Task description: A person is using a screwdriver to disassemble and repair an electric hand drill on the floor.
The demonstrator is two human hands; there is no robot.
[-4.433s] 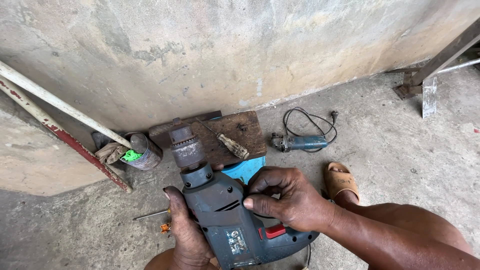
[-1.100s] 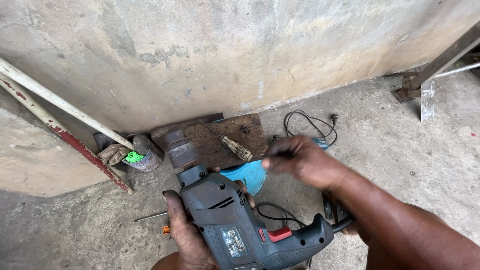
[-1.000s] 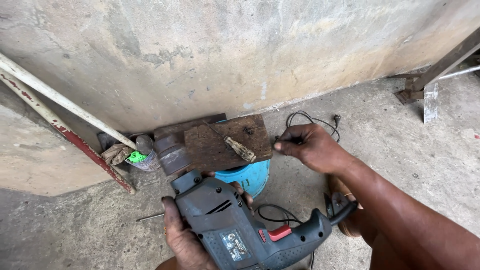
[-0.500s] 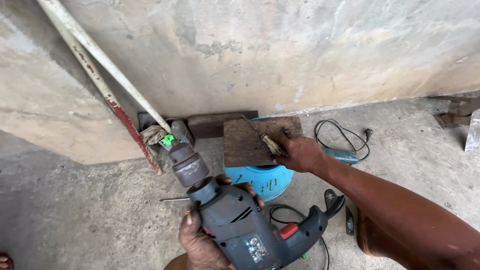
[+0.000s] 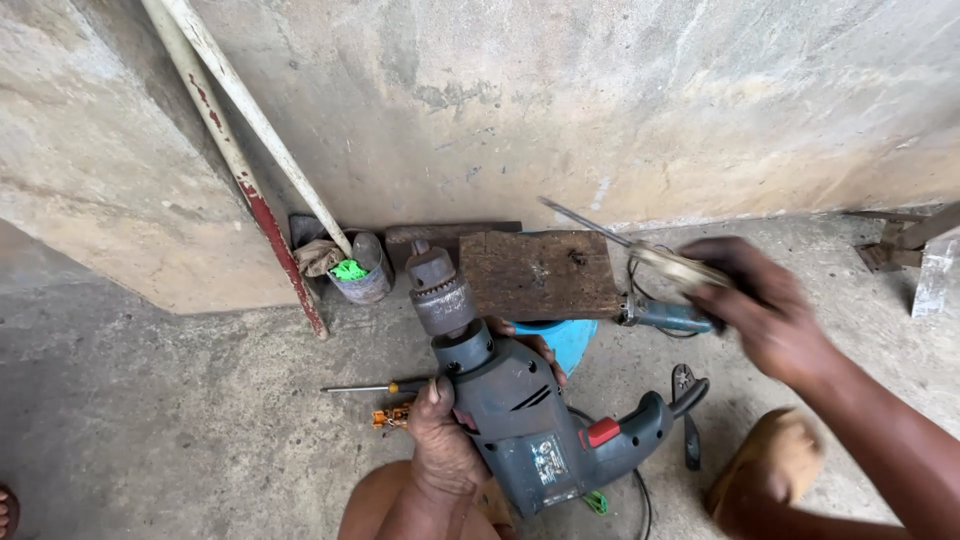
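Your left hand [image 5: 440, 450] is wrapped tight around the body of the drill [image 5: 520, 410], which rests across your knee with its chuck [image 5: 440, 295] pointing up toward the wall [image 5: 600, 100]. Your right hand [image 5: 765, 315] is pinched shut on a thin tool with a pale handle [image 5: 640, 248]; it is blurred, so you cannot tell just what kind it is, only that its slim metal tip points left above the wooden block [image 5: 540, 275].

The tool looks lightly held and could slip and drop onto the block or the floor. Its sharp tip could also rake your left fingers [image 5: 520, 335], which curl just under the chuck. If a finger strays to the red switch [image 5: 603, 432] while the tip is near the chuck, the drill may spin; the cord [image 5: 640, 495] trails out of view, so you cannot tell if it is plugged in. The screwdriver [image 5: 375, 388] beside your knee could roll underfoot.
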